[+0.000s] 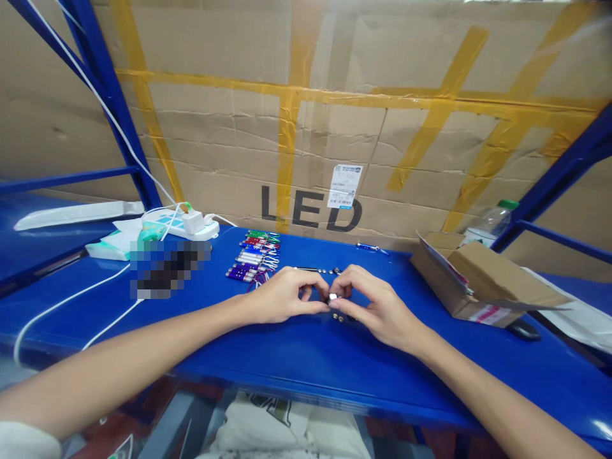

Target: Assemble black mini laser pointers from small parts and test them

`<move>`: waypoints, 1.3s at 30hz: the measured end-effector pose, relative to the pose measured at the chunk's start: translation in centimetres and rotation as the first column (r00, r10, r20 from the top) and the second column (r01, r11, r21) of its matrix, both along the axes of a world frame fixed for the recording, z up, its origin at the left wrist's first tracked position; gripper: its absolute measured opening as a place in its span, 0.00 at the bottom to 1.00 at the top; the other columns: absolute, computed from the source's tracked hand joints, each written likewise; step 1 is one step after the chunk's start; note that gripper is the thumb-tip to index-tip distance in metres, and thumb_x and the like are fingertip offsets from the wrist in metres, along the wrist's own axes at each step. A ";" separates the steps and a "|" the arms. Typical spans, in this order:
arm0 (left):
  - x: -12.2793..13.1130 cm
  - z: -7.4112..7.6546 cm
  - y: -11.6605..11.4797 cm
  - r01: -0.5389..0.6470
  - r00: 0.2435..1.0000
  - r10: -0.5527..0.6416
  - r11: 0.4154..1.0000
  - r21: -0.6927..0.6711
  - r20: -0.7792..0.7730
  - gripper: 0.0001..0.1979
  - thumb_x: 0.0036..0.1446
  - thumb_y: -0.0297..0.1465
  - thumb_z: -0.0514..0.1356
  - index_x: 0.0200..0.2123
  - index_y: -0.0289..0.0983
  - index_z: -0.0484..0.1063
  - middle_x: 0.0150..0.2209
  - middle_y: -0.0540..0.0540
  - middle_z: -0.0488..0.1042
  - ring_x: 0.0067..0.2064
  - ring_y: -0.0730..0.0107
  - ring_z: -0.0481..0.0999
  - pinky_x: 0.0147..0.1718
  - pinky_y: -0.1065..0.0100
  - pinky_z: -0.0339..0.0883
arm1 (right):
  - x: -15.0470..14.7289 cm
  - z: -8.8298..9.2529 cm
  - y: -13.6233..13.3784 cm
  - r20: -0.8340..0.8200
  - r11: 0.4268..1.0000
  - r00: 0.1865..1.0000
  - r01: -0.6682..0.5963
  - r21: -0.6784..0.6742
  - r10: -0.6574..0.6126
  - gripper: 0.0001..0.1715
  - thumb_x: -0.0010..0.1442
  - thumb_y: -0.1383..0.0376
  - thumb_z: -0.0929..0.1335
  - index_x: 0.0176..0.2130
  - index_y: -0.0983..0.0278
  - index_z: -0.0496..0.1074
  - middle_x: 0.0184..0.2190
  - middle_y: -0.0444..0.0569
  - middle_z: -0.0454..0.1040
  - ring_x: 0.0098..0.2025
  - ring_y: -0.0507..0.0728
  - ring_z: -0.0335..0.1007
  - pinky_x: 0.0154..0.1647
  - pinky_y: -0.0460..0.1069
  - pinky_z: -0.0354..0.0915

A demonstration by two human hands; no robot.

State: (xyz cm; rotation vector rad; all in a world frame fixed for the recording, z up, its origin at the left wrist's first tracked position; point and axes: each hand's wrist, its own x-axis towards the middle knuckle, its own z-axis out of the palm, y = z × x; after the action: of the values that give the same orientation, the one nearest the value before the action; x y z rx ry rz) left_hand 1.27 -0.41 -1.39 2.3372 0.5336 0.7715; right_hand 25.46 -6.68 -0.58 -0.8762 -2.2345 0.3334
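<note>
My left hand and my right hand meet over the blue table, each with thumb and fingers closed in a pinch. Between the fingertips is a small shiny silver piece; its exact kind is too small to make out. Just below the fingers lie small round button cells. More tiny round parts and a thin dark rod sit behind the hands. Beyond my left hand, several small metal penlights in green, red, blue, silver and purple lie in a column, with clips or straps attached.
A blue penlight lies near the cardboard wall. At right are an open cardboard box, a dark mouse-like object and a plastic bottle. At left, a white power strip with cables stands beside a tissue pack.
</note>
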 end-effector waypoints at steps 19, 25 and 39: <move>-0.6 0.2 0.5 -0.037 0.999 0.035 0.959 0.280 0.015 0.06 0.70 0.34 0.65 0.47 0.39 0.78 0.45 0.48 0.82 0.41 0.68 0.77 0.50 0.65 0.62 | 0.0 0.3 0.1 -0.005 0.978 0.994 0.104 0.182 -0.105 0.06 0.77 0.65 0.64 0.46 0.59 0.71 0.38 0.50 0.76 0.40 0.59 0.72 0.43 0.55 0.68; -0.6 0.2 0.5 -0.024 1.000 0.023 0.947 0.322 0.006 0.05 0.70 0.31 0.65 0.48 0.39 0.77 0.47 0.48 0.82 0.42 0.67 0.78 0.49 0.65 0.61 | 0.2 0.1 0.3 0.131 0.981 0.981 0.124 0.151 -0.144 0.06 0.75 0.67 0.64 0.43 0.59 0.70 0.36 0.49 0.75 0.37 0.59 0.69 0.40 0.53 0.64; -0.4 -0.5 1.3 -0.173 0.981 0.187 0.959 0.224 -0.041 0.07 0.66 0.32 0.69 0.45 0.39 0.78 0.42 0.51 0.82 0.36 0.70 0.76 0.43 0.66 0.64 | 1.0 0.4 0.3 0.447 0.994 0.894 0.071 -0.089 -0.024 0.06 0.72 0.62 0.71 0.40 0.60 0.73 0.36 0.45 0.79 0.38 0.58 0.73 0.45 0.53 0.60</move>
State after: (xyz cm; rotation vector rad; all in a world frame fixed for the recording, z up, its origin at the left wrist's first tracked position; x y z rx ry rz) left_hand 0.89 0.87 -1.89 2.5484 0.7301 0.8827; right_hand 26.49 -6.36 -0.15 -1.1546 -2.6278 0.2427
